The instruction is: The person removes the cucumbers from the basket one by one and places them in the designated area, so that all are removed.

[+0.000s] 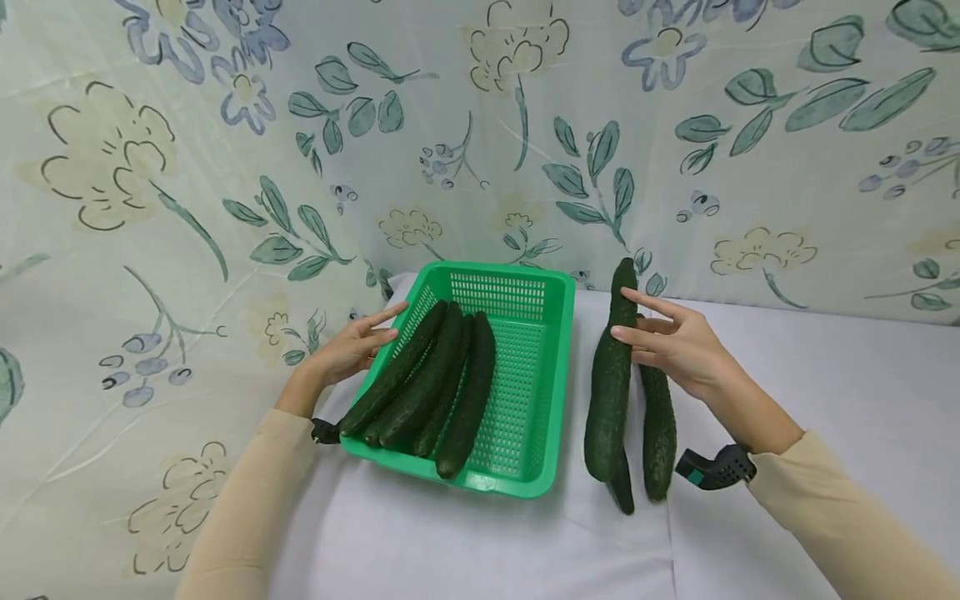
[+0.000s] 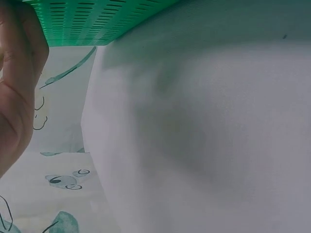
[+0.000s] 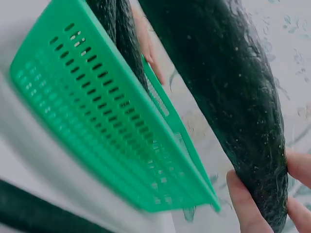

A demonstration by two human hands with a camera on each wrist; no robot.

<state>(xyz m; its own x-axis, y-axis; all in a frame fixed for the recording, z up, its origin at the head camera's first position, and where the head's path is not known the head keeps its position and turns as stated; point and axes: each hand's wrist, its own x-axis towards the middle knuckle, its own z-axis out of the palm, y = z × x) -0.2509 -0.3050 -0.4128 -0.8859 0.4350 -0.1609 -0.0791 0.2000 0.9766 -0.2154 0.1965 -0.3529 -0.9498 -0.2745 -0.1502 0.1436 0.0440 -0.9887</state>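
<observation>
My right hand (image 1: 678, 346) pinches a long dark green cucumber (image 1: 609, 400) near its far, narrower end, thumb on one side and fingers on the other. This cucumber hangs just right of a green plastic basket (image 1: 564, 375); in the right wrist view its raised body (image 3: 223, 82) is apart from the basket wall (image 3: 92, 97). Below it, the tip of another cucumber (image 1: 622, 492) pokes out, and a third cucumber (image 1: 658, 433) lies alongside to the right. At the basket's left rim rests my left hand (image 1: 352, 346), fingers extended against the side. Several cucumbers (image 1: 468, 392) lie lengthwise inside the basket's left half.
A white cloth (image 1: 840, 383) covers the table under the basket. Floral fabric (image 1: 465, 125) hangs as a backdrop behind and along the left side. A cloth fold line runs toward the front, below the cucumbers on the right.
</observation>
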